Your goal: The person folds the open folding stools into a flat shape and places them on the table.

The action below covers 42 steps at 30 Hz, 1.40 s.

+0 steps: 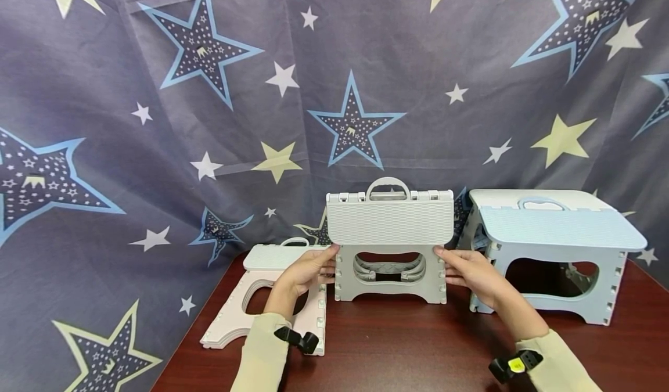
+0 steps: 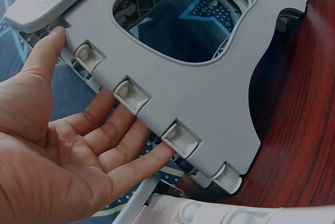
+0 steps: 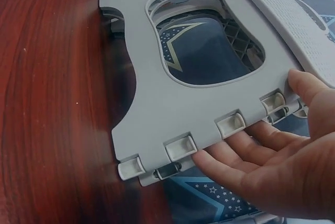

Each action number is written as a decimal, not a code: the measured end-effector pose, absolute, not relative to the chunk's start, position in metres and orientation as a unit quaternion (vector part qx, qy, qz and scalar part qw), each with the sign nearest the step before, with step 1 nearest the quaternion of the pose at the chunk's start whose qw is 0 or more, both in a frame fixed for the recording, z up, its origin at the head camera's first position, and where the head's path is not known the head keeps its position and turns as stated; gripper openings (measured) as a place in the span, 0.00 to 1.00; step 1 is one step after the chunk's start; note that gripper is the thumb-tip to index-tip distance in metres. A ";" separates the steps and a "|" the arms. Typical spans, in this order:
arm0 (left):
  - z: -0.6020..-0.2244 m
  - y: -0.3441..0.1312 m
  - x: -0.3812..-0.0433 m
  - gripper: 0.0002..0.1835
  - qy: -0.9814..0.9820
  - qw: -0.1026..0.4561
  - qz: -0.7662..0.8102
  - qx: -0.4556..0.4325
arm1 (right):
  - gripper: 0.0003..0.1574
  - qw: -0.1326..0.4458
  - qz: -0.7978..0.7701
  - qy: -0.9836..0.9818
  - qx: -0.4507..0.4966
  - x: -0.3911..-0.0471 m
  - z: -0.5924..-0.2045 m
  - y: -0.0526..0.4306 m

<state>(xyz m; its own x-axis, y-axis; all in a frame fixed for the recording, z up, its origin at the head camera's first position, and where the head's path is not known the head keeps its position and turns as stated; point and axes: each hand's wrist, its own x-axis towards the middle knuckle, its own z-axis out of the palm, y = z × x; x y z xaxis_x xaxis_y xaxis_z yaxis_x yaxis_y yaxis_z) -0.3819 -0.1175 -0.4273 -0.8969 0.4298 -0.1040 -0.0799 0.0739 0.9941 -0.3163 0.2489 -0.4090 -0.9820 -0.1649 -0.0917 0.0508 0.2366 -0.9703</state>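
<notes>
A grey folding stool [image 1: 391, 291], partly folded with its pale textured top hanging down in front, stands upright between my two hands. My left hand [image 1: 305, 273] grips its left side edge, the thumb on the front panel and the fingers curling behind. On the opposite edge, my right hand [image 1: 473, 270] holds it the same way. Both wrist views show the fingers against the hinged side, near the small clips [image 2: 131, 97] along it. Whether the stool's feet touch the table cannot be told.
To the left, a pink-and-white folding stool [image 1: 261, 258] leans back, folded flat, behind my left forearm. At the right an unfolded light-blue stool [image 1: 561, 229] stands on the dark red wooden table [image 1: 387, 345]. A grey star-patterned cloth [image 1: 418, 49] hangs behind.
</notes>
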 end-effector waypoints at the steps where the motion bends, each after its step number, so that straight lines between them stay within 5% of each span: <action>1: -0.427 -0.117 -0.382 0.26 0.707 0.187 0.670 0.123 | 0.44 0.086 -0.617 0.781 -0.037 -0.316 -0.409 0.248; 42: -0.429 -0.109 -0.384 0.24 0.716 0.151 0.677 0.078 | 0.46 0.066 -0.615 0.785 -0.011 -0.320 -0.415 0.244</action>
